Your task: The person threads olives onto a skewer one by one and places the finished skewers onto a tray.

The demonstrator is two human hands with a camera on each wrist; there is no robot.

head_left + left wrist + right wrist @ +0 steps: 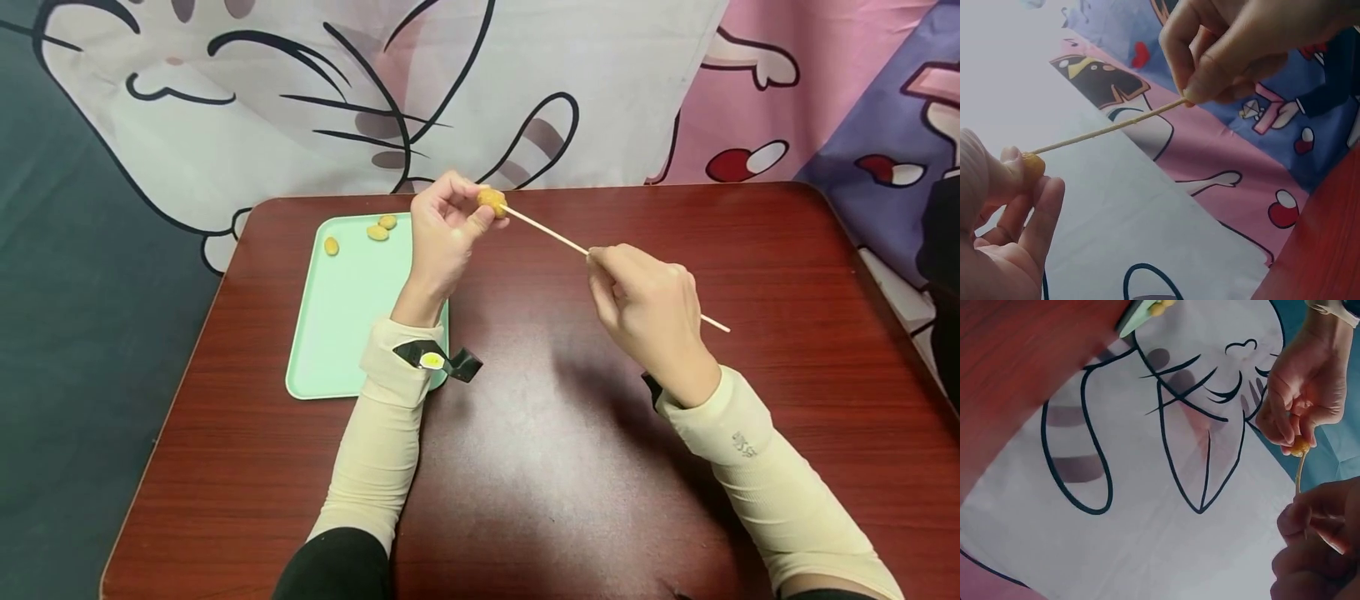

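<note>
A small golden-yellow ball, with a rough-looking surface, is pinched between the thumb and fingers of my left hand above the table's far edge. One end of a thin wooden skewer meets this ball; how deep it sits inside cannot be seen. My right hand grips the skewer partway along, and its other end sticks out behind that hand. In the left wrist view, the skewer runs from the ball up to the right fingertips. The right wrist view also shows the ball at the skewer's tip.
A light green tray lies on the table's left, partly behind my left forearm. Several small yellow oval pieces rest near its far side. The dark red wooden table ends at a cartoon-printed cloth hanging behind it.
</note>
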